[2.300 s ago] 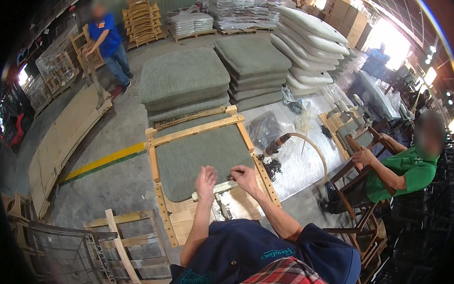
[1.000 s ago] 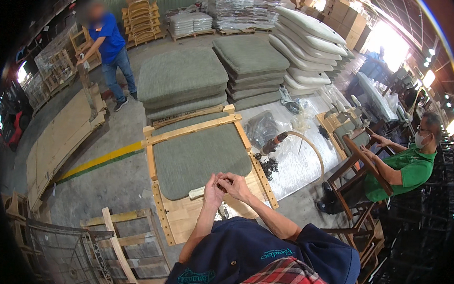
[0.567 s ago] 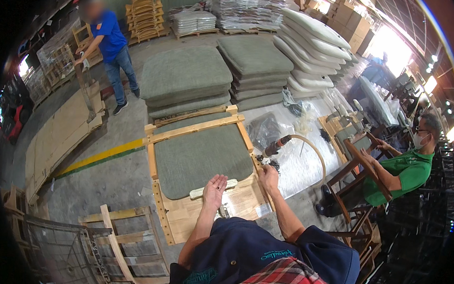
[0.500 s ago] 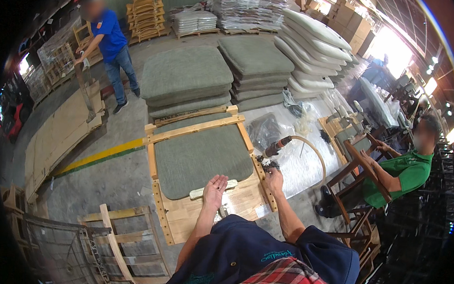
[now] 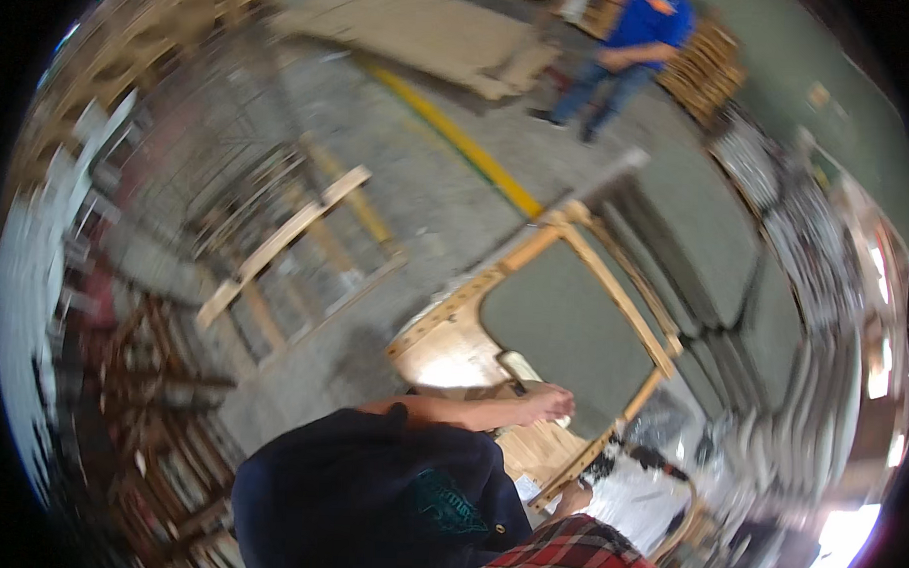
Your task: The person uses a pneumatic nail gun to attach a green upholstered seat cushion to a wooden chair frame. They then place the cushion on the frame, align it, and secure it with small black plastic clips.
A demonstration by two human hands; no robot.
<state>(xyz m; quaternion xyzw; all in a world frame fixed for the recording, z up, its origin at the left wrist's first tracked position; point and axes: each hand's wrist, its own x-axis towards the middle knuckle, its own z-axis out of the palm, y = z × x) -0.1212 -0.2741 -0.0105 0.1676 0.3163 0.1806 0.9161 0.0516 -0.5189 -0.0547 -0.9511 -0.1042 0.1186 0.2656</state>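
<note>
The view is tilted and blurred. A wooden seat frame (image 5: 614,290) with grey-green fabric (image 5: 563,323) stretched inside lies on the floor in front of me. My left hand (image 5: 548,401) rests on the frame's near plywood edge, next to a pale strip (image 5: 524,371); its fingers look curled, but blur hides whether they grip anything. Only a bit of my right forearm (image 5: 569,500) shows past my dark shirt; the hand reaches toward a black tool (image 5: 653,459) beside the frame on white plastic sheet (image 5: 637,501) and is too blurred to read.
A yellow floor line (image 5: 460,139) crosses the concrete. Bare wooden chair frames (image 5: 276,243) lie at my left. Stacks of grey-green cushions (image 5: 717,233) sit beyond the frame. A person in a blue shirt (image 5: 633,40) stands far off by plywood sheets (image 5: 423,33).
My head has swung hard, so the whole scene is rotated and blurred. My left hand stays on the frame's edge; my right arm has stretched out toward the black tool.
</note>
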